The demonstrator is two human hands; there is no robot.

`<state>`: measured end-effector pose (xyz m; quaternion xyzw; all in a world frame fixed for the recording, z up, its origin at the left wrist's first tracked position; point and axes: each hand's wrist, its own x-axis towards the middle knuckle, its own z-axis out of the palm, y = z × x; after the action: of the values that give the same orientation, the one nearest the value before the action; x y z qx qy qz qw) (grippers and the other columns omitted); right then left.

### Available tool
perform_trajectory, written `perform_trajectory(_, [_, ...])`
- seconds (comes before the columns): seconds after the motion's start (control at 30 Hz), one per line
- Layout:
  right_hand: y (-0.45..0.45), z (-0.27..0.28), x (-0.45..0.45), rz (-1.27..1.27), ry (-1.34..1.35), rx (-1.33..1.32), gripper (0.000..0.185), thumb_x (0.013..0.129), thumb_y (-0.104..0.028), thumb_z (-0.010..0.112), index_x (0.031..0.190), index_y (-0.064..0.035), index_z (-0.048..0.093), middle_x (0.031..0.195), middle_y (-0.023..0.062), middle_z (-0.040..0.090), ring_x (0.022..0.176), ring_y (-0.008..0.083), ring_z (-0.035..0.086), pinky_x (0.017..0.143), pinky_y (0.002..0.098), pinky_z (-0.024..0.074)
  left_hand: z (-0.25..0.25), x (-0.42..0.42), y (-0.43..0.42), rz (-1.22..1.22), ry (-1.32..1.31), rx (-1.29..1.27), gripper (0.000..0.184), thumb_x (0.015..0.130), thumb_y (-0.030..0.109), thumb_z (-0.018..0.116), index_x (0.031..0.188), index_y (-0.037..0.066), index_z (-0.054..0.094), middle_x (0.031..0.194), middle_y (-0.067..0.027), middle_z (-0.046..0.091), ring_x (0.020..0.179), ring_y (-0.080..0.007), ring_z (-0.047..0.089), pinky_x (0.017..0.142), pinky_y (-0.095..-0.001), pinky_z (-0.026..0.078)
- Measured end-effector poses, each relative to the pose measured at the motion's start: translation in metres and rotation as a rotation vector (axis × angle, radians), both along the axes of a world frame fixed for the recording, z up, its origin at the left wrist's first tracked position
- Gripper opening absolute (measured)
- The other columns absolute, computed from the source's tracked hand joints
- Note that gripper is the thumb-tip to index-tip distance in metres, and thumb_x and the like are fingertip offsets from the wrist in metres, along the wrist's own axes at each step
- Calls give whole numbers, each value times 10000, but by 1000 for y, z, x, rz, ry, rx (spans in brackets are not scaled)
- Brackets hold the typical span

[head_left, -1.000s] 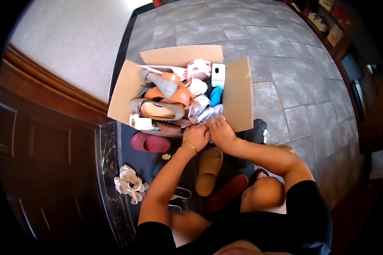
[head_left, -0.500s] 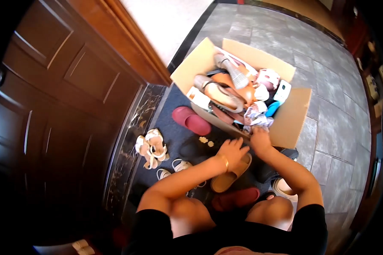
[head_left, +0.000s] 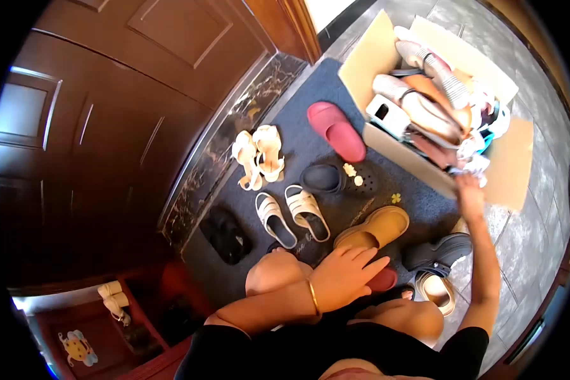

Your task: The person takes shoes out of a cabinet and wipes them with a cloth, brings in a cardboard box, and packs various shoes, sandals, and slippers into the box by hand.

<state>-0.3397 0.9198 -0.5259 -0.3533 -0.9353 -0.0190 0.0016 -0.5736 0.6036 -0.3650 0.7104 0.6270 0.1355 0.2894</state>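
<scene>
An open cardboard box [head_left: 411,157] full of shoes stands at the upper right. My right hand [head_left: 470,195] is at its near rim, fingers closed beside a crumpled whitish wrap [head_left: 472,155]; what they grip is too small to make out. Over my lap, close to a tan slipper [head_left: 386,225] and a dark red slipper [head_left: 384,279], my left hand [head_left: 348,278] is empty with its fingers apart. A gold bracelet circles the left wrist. Inside the box lie beige flats [head_left: 427,114] and a white piece with a dark oval opening [head_left: 387,116].
On the dark mat [head_left: 297,119] are a pink slipper [head_left: 337,131], a black clog [head_left: 323,178], white slides [head_left: 307,212], cream sandals [head_left: 269,152] and black fuzzy slippers [head_left: 225,234]. A brown door [head_left: 120,120] rises at left; a red shelf [head_left: 149,320] is lower left.
The view has swung left and down, so the box appears farther right. My left hand has left the box rim and moved back over my lap, opening; my right hand stays at the rim.
</scene>
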Motion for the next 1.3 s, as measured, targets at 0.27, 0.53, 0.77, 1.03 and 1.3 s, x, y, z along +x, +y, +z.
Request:
perform_trajectory(0.27, [28,-10,15,267,-126,131,167,826,-76,495,956,-3,569,1058,203,584,998,360,542,849,429,457,-17,-7,1,-6,2,-262,632,725,313,715,1273,100,485,1192,-107,552,1094,-249,525,928,-388,391])
perform_trajectory(0.53, [53,-19,-6,-83,-793,-203,396,959,-165,380,1333,-35,405,1523,160,191,1320,346,358,1045,416,367,-5,-13,12,420,-259,-323,374,767,258,668,1094,112,561,944,-83,587,917,-278,575,765,-400,446])
perform_trajectory(0.77, [-195,141,-225,425,-516,-745,419,873,-294,543,1229,-75,549,1121,185,618,1005,332,606,843,402,482,1,33,-73,1284,-353,124,154,834,242,590,878,98,620,920,-131,626,838,-331,611,705,-433,501])
perform_trajectory(1.03, [-402,370,-240,828,95,-1455,279,888,-194,538,1118,-43,589,1044,182,634,953,369,606,821,396,490,189,151,-154,1442,-422,-151,310,881,359,556,727,100,626,711,-123,620,693,-333,621,593,-406,489])
perform_trajectory(1.3, [-176,302,28,126,-198,-852,226,801,-180,580,980,-57,639,962,170,660,885,355,634,799,426,496,309,101,-190,1611,-426,-6,377,884,410,555,725,84,658,620,-143,605,575,-338,601,539,-410,467])
